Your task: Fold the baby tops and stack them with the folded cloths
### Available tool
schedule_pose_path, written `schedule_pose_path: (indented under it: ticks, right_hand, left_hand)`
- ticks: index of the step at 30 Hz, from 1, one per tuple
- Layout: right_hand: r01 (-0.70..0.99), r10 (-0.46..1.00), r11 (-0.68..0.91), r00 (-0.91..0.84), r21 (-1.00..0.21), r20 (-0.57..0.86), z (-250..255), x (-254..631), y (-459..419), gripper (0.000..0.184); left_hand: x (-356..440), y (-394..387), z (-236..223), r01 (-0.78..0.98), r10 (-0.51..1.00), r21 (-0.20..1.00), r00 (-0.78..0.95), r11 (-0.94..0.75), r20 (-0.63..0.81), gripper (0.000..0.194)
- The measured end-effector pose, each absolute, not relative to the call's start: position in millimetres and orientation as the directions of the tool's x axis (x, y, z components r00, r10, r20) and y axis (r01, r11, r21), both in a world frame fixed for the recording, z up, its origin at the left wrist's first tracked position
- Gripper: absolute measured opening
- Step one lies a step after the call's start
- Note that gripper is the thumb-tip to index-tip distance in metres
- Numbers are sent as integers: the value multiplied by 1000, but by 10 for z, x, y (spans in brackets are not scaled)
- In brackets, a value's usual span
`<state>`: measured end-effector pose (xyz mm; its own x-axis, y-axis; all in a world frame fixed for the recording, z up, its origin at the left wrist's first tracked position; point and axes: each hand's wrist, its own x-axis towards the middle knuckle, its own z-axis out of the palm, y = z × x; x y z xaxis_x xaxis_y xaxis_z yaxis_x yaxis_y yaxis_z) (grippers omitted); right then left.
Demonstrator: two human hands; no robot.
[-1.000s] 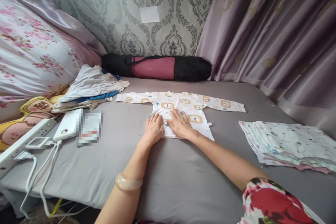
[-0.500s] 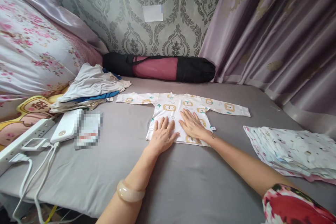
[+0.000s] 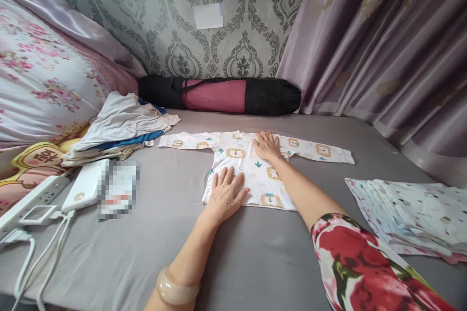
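Observation:
A small white long-sleeved shirt (image 3: 251, 175) with yellow lion faces and green leaves lies flat on the grey sheet, both sleeves stretched out sideways. Flat on its lower left part rests my left hand (image 3: 226, 191), fingers spread. My right hand (image 3: 268, 146) lies near the right shoulder by the neckline, palm down with fingers extended. Neither hand grips the fabric. A pale bangle (image 3: 178, 287) circles my left wrist, and a red floral sleeve (image 3: 361, 252) covers my right upper arm.
To the right is a stack of folded printed clothes (image 3: 416, 214). Crumpled clothes (image 3: 120, 119) are heaped at the left, near a power strip (image 3: 40, 199), a white power bank (image 3: 85, 187) with cables and a blurred packet (image 3: 118, 189). A black and pink rolled bag (image 3: 215, 95) lies along the wall.
My right hand has slid up the shirt, from its lower right part to the shoulder by the neckline. My left hand stays at the lower left. The view has shifted slightly.

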<state>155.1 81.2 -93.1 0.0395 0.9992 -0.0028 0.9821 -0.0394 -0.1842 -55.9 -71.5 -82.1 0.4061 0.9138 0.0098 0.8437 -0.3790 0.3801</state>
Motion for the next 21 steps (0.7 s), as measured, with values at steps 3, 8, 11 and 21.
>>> schedule_pose_path:
  ticks: [3,8,11,21]
  right_hand:
    - [986,999,-34,32,-165,-12,-931,1578,857,61]
    - [980,998,-57,50,-189,-38,-883,1464,748,61]
    - [970,993,103,-115,-221,-42,-862,1226,485,62]
    - [913,931,354,-365,-203,-21,-886,683,701,58]
  left_hand:
    - [-559,-708,-794,851,918,378,397,-364,-10,56]
    - [-569,-684,-830,860,940,412,341,-302,-25,77]
    - [-574,-662,-897,857,950,428,313,-286,6,89]
    - [-546,-676,-837,887,958,394,283,-241,-52,99]
